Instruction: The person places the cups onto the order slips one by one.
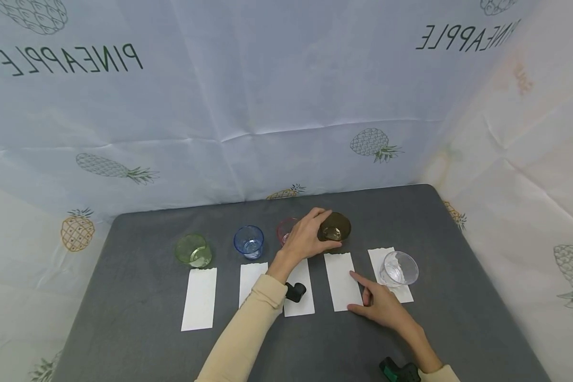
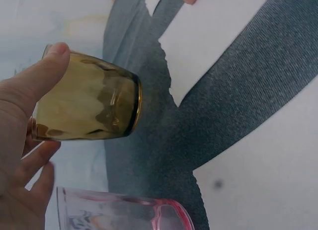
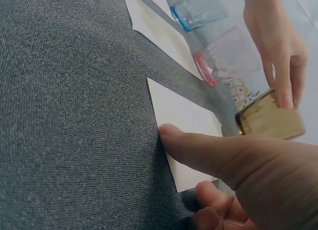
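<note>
My left hand (image 1: 306,239) grips an amber drinking glass (image 1: 336,227) by its sides. In the left wrist view the thumb lies along one side of the glass, with the fingers partly hidden behind it. The glass is just behind the torn far edge of a white paper slip (image 1: 340,276). On that slip rest the extended thumb and index finger of my right hand (image 1: 385,309); in the right wrist view the thumb lies at the slip's near edge and the other fingers bend in. A pink-tinted glass (image 3: 228,56) stands beside the amber one, partly covered by my left hand in the head view.
Left of my hands stand a blue glass (image 1: 249,241) and a green glass (image 1: 193,250), a white slip (image 1: 199,302) in front of the green one. At right, a clear glass (image 1: 399,268) stands on another slip. Pineapple-print cloth (image 1: 210,106) hangs behind the dark table (image 1: 138,297).
</note>
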`<control>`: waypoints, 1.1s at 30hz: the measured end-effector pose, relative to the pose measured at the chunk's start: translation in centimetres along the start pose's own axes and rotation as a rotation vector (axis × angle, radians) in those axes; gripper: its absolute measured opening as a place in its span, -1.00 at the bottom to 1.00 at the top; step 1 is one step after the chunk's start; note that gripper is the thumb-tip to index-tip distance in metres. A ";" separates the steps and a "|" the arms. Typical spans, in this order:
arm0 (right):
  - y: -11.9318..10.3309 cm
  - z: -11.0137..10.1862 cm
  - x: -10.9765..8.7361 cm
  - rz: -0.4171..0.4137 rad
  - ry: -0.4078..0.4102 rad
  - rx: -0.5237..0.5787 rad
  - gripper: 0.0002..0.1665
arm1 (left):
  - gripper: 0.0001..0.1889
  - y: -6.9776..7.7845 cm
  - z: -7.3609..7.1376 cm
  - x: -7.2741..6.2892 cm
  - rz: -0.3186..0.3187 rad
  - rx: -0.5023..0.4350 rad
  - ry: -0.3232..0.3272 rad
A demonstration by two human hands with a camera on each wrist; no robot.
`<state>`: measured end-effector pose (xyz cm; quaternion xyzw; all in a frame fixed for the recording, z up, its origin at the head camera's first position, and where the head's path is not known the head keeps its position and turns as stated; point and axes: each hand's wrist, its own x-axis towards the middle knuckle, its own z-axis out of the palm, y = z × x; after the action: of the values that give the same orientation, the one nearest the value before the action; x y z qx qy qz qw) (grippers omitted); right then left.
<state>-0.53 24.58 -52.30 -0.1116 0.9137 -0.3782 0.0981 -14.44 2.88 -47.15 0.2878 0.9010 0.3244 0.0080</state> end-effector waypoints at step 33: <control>-0.3 -0.3 -0.1 0.044 0.003 0.006 -0.07 | -0.14 1.0 -0.4 -1.2 0.028 -0.162 0.057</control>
<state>-0.48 24.55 -51.85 -0.0907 0.9150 -0.3787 0.1055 -13.03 2.64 -46.52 0.2894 0.8677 0.4042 0.0008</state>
